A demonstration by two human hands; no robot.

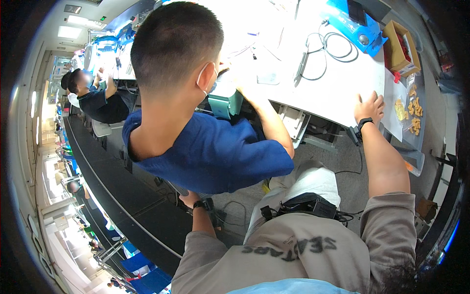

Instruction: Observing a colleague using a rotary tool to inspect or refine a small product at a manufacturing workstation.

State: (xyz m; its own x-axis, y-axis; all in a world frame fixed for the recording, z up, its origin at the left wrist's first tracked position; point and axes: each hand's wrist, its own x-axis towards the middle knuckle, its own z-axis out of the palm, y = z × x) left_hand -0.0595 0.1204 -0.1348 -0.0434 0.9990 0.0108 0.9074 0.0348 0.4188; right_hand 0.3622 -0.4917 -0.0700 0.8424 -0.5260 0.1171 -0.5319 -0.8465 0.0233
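My right hand (369,108) lies on the right edge of the white worktable (333,88), fingers spread and holding nothing. A dark band circles that wrist. My left hand (190,198) is low behind a seated co-worker in a blue shirt (210,152), against what looks like the dark back of a chair (177,190). Its fingers are mostly hidden, so their grip does not show. The co-worker leans over the table with an arm (274,122) on it; a green box-shaped thing (225,104) is in front of them.
On the table are a blue machine (350,24) and a coiled grey cable (338,46). To the right stand a cardboard box (402,49) and a clear tray (420,139) with yellowish small parts (415,109). A long black conveyor-like surface (127,196) runs along the left. Another worker (100,100) sits beyond.
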